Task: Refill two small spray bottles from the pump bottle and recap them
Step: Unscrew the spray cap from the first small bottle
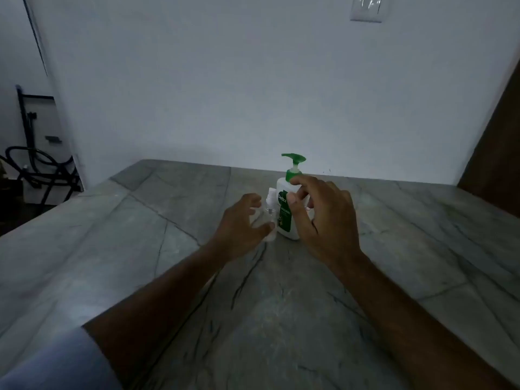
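Note:
A white pump bottle (283, 212) with a green pump head and a green label stands upright on the grey marble counter (140, 249), near the back wall. Just left of it stands a small clear spray bottle (269, 205) with a white top. My left hand (242, 223) curls round this small bottle, thumb on its lower front and fingers behind it. My right hand (323, 220) is in front of the pump bottle's right side with curled fingers, index tip at the green collar and thumb over the label. I cannot tell whether it grips. A second small bottle is not visible.
The counter runs wide to both sides and toward me, ending at the white wall behind the bottles. A dark wooden panel (495, 153) rises at the right. Beyond the counter's left edge are black hoses and a rack (36, 164). The light is dim.

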